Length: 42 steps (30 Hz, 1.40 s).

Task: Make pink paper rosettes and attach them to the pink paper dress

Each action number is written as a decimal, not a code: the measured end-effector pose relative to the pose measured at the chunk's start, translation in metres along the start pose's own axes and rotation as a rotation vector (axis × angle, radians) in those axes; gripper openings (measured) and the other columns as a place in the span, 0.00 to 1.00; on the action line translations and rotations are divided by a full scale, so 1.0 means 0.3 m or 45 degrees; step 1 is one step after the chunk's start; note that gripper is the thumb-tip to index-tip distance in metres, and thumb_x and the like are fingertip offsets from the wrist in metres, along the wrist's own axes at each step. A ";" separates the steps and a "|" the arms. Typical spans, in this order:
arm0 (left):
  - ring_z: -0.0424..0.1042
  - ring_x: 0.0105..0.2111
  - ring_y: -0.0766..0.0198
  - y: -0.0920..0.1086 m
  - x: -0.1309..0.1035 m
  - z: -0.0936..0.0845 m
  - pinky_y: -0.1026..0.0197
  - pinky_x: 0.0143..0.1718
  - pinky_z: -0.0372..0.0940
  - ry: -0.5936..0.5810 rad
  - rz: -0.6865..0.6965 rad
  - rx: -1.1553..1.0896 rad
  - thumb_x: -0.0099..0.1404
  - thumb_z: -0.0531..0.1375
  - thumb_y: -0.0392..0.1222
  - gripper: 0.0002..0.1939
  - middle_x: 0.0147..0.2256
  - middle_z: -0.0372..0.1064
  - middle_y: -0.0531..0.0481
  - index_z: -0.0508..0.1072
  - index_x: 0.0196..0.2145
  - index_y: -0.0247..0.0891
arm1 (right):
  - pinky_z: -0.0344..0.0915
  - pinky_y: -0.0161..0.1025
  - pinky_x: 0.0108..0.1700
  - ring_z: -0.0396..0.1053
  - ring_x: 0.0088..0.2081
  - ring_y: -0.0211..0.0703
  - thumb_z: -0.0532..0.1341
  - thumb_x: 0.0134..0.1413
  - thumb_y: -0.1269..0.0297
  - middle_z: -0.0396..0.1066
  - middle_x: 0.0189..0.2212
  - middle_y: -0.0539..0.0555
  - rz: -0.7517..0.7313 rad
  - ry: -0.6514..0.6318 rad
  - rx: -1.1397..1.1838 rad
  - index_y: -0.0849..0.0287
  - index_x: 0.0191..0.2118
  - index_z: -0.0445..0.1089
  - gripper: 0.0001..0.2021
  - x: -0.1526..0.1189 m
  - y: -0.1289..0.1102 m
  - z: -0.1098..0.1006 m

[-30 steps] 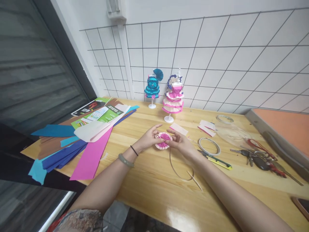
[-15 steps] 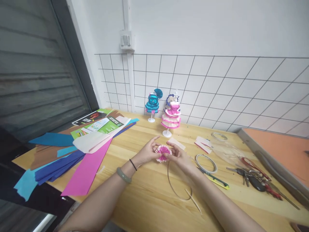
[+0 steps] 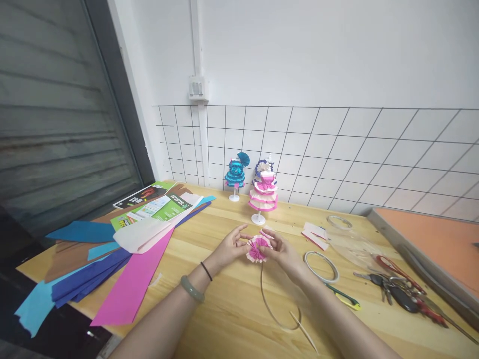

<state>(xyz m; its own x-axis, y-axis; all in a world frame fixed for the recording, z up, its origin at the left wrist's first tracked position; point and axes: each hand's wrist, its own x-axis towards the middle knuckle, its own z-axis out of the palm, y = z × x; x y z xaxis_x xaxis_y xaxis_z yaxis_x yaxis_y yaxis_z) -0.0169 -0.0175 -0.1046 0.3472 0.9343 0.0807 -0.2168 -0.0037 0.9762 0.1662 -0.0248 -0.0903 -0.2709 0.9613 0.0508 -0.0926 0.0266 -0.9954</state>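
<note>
A small pleated paper rosette (image 3: pixel 258 250), deep pink in the middle with a pale rim, is held between my two hands above the table. My left hand (image 3: pixel 230 251) pinches its left edge, thumb in front. My right hand (image 3: pixel 283 255) closes on the right side, with its thumb over the pleats. A sliver of pink paper (image 3: pixel 266 234) shows by the right fingertips; whether they grip it I cannot tell. Below hangs or lies a thin curved cord (image 3: pixel 266 300). Beyond my hands, a tiered pink and white paper dress (image 3: pixel 263 201) stands on a white base.
A teal paper dress (image 3: pixel 235 174) stands behind. On the left lie coloured crepe paper sheets (image 3: pixel 127 279) and a green leaflet (image 3: pixel 172 209). On the right are tape rolls (image 3: pixel 322 267), a yellow-green cutter (image 3: pixel 346 299), keys (image 3: pixel 402 294), paper scraps (image 3: pixel 315 235) and an orange-lined tray (image 3: pixel 430 244).
The view has tilted upward, so the table sits lower. The rosette is turned a little more toward me. The pale paper strip beyond my right hand no longer lies in plain view.
</note>
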 end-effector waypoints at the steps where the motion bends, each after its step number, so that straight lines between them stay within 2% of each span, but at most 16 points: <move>1: 0.69 0.37 0.64 0.003 0.002 -0.003 0.60 0.40 0.62 0.027 0.000 0.003 0.48 0.66 0.42 0.38 0.43 0.63 0.44 0.56 0.55 0.39 | 0.66 0.44 0.42 0.71 0.37 0.46 0.68 0.37 0.58 0.73 0.33 0.52 -0.002 0.003 0.023 0.57 0.51 0.59 0.32 0.000 -0.015 -0.010; 4: 0.69 0.37 0.64 0.020 0.019 -0.020 0.60 0.38 0.62 0.143 0.004 0.042 0.49 0.66 0.44 0.36 0.41 0.65 0.45 0.58 0.54 0.39 | 0.66 0.45 0.43 0.72 0.39 0.47 0.67 0.40 0.58 0.73 0.38 0.55 -0.027 0.058 0.071 0.56 0.54 0.58 0.33 0.013 -0.076 -0.064; 8: 0.68 0.35 0.66 0.065 0.082 -0.043 0.64 0.34 0.62 0.318 0.011 0.120 0.50 0.64 0.47 0.31 0.36 0.66 0.47 0.61 0.50 0.37 | 0.67 0.43 0.42 0.72 0.36 0.44 0.68 0.38 0.60 0.74 0.37 0.54 -0.094 0.252 0.097 0.56 0.53 0.59 0.33 0.074 -0.168 -0.163; 12: 0.67 0.35 0.66 0.128 0.201 -0.045 0.63 0.35 0.61 0.444 0.096 0.211 0.50 0.64 0.47 0.28 0.34 0.66 0.49 0.63 0.48 0.36 | 0.67 0.40 0.42 0.71 0.38 0.42 0.69 0.36 0.61 0.72 0.40 0.53 -0.248 0.393 0.109 0.55 0.51 0.62 0.31 0.172 -0.238 -0.219; 16: 0.66 0.40 0.64 0.185 0.349 -0.037 0.60 0.43 0.60 0.552 0.335 0.237 0.51 0.63 0.46 0.27 0.38 0.67 0.45 0.63 0.47 0.34 | 0.67 0.41 0.41 0.71 0.38 0.43 0.70 0.34 0.60 0.72 0.39 0.54 -0.356 0.418 0.081 0.57 0.51 0.62 0.34 0.269 -0.274 -0.209; 20: 0.65 0.46 0.60 0.231 0.471 -0.025 0.57 0.49 0.57 0.556 0.514 0.308 0.53 0.62 0.47 0.27 0.43 0.66 0.41 0.63 0.48 0.34 | 0.67 0.41 0.43 0.71 0.39 0.44 0.69 0.35 0.59 0.72 0.40 0.55 -0.425 0.375 0.058 0.58 0.53 0.59 0.35 0.340 -0.289 -0.189; 24: 0.64 0.48 0.58 0.258 0.542 -0.004 0.56 0.49 0.57 0.454 0.567 0.378 0.52 0.63 0.45 0.28 0.45 0.65 0.39 0.62 0.49 0.34 | 0.66 0.41 0.43 0.71 0.39 0.44 0.68 0.36 0.57 0.72 0.41 0.56 -0.451 0.398 0.053 0.59 0.54 0.58 0.36 0.388 -0.292 -0.191; 27: 0.63 0.49 0.58 0.254 0.567 0.012 0.56 0.49 0.57 0.335 0.600 0.406 0.52 0.63 0.43 0.31 0.47 0.65 0.39 0.59 0.52 0.35 | 0.66 0.41 0.42 0.71 0.40 0.44 0.68 0.36 0.57 0.72 0.41 0.56 -0.442 0.440 0.064 0.59 0.54 0.59 0.35 0.413 -0.283 -0.198; 30: 0.62 0.51 0.57 0.240 0.584 0.023 0.56 0.51 0.56 0.279 0.640 0.464 0.52 0.63 0.42 0.32 0.49 0.64 0.40 0.58 0.53 0.36 | 0.67 0.40 0.41 0.70 0.40 0.44 0.68 0.35 0.58 0.72 0.41 0.56 -0.421 0.436 0.120 0.57 0.53 0.59 0.35 0.424 -0.267 -0.206; 33: 0.62 0.51 0.57 0.237 0.599 0.029 0.55 0.51 0.55 0.279 0.681 0.490 0.52 0.63 0.43 0.31 0.50 0.63 0.41 0.60 0.53 0.38 | 0.66 0.38 0.40 0.70 0.40 0.43 0.69 0.35 0.59 0.72 0.41 0.55 -0.395 0.456 0.179 0.56 0.52 0.60 0.34 0.420 -0.257 -0.219; 37: 0.62 0.50 0.57 0.267 0.616 0.039 0.57 0.50 0.56 0.307 0.711 0.482 0.54 0.62 0.45 0.25 0.50 0.64 0.42 0.65 0.49 0.38 | 0.65 0.38 0.38 0.69 0.41 0.44 0.67 0.38 0.57 0.71 0.43 0.55 -0.369 0.447 0.195 0.54 0.50 0.64 0.29 0.403 -0.265 -0.249; 42: 0.65 0.46 0.58 0.303 0.639 0.052 0.57 0.47 0.58 0.346 0.707 0.486 0.56 0.59 0.48 0.20 0.45 0.68 0.42 0.70 0.44 0.35 | 0.64 0.38 0.37 0.70 0.35 0.41 0.66 0.40 0.55 0.74 0.37 0.51 -0.273 0.425 0.280 0.52 0.39 0.70 0.16 0.388 -0.274 -0.290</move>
<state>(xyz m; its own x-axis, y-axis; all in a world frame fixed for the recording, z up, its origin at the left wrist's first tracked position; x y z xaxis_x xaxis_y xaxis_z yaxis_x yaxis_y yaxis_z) 0.0441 0.1556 0.0026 0.0285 0.8138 0.5804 0.0556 -0.5811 0.8120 0.2255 0.1088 -0.0096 0.0973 0.9772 0.1888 -0.3241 0.2104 -0.9223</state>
